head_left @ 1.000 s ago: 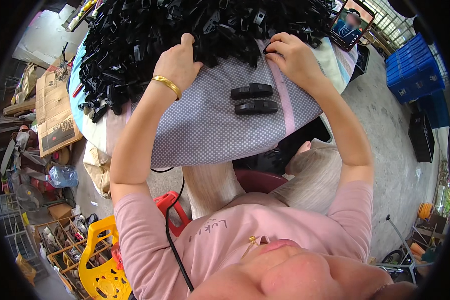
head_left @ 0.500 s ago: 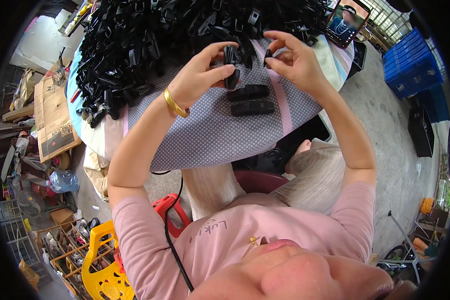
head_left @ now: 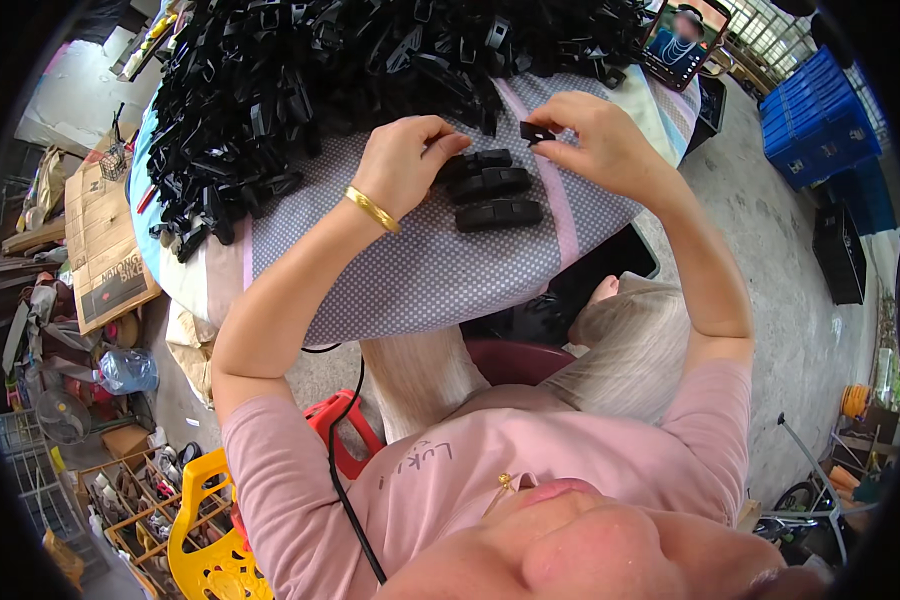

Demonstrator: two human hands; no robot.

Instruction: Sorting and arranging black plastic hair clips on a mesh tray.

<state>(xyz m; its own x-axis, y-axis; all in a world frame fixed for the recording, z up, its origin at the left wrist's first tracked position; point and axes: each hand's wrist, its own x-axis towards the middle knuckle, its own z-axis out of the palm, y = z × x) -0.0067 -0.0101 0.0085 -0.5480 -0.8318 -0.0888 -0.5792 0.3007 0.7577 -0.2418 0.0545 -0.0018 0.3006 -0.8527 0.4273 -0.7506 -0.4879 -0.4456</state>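
Note:
My left hand [head_left: 402, 165], a gold bangle on its wrist, is closed at the left end of a black oblong plastic part [head_left: 488, 160] on the dotted tablecloth. Nearer me, a second black part [head_left: 492, 184] and a third black part [head_left: 498, 215] lie in a row with it. My right hand [head_left: 600, 142] is raised to the right of the row, pinching a small flat black piece [head_left: 537, 132] between thumb and fingers. Beyond both hands spreads a big heap of loose black plastic parts [head_left: 300, 90].
The dotted tablecloth [head_left: 400, 285] covers the round table. A phone [head_left: 682, 45] showing a picture stands at the far right edge. Blue crates [head_left: 820, 125] stand on the floor at right. Cardboard [head_left: 110, 240] leans at left, and a yellow chair [head_left: 205, 530] is behind my left side.
The left hand has lowered its black part to the far end of the row, where two lay before. The right hand has moved slightly nearer, still pinching its small piece.

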